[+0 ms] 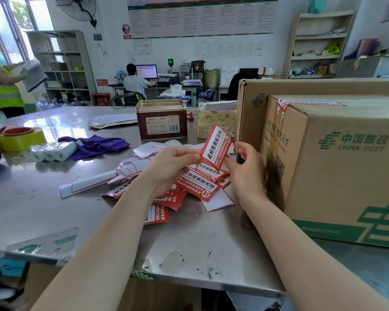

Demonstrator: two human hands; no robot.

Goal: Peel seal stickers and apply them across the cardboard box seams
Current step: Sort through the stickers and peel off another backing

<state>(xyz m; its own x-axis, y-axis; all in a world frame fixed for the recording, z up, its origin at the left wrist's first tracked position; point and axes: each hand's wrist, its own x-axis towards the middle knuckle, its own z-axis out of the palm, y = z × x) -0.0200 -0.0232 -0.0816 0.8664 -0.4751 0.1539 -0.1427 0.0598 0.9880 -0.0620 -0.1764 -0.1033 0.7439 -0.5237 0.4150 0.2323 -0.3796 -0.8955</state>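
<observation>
My left hand [170, 168] pinches the lower left corner of a red and white seal sticker [216, 147], held upright above the table. My right hand [245, 169] touches the sticker's lower right edge with curled fingers. Beneath both hands lies a pile of red seal stickers [198, 185] and white peeled backing strips [135, 164]. A China Post cardboard box [346, 167] stands at the right, just beyond my right hand. One seal sticker [285, 104] lies stuck over its top left corner seam. A larger cardboard box [301, 86] stands behind it.
A brown tin [162, 120], a small torn carton [216, 122], a purple cloth [94, 145], white paper rolls [54, 151] and a yellow tape roll [20, 138] sit on the steel table [43, 198]. Two people work farther back in the room.
</observation>
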